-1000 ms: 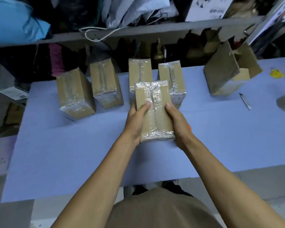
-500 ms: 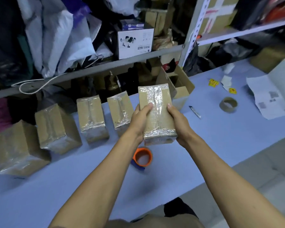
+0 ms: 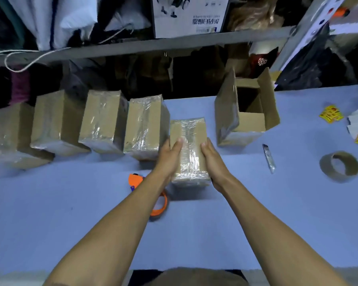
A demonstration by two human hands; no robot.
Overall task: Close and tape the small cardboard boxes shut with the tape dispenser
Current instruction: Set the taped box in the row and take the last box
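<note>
The left hand [image 3: 170,155] and the right hand [image 3: 212,159] each grasp a side of one taped box [image 3: 189,149], thumbs laid on its top face, fingers curled round its flanks; the box now sits low at the desk [image 3: 256,213], at or just above the surface, whereas half a second ago it was held up in the air; whether it fully touches the desk cannot be told. It stands at the right end of the row of sealed boxes [image 3: 103,122], just beside the nearest of them and in line with the rest; clear tape shows glossy along its top seam and near end.

The tape dispenser [image 3: 159,203], orange, lies on the desk under the left forearm, untouched. To the right stands an open box [image 3: 248,112], flaps up, not yet closed; near it lie a small knife [image 3: 269,159], a spent tape core [image 3: 339,166] and yellow labels [image 3: 331,114].

Judgement: this box is finished and is being set down with the completed ones; the open box is the evident remaining work, and the dispenser must be picked up again for it.
</note>
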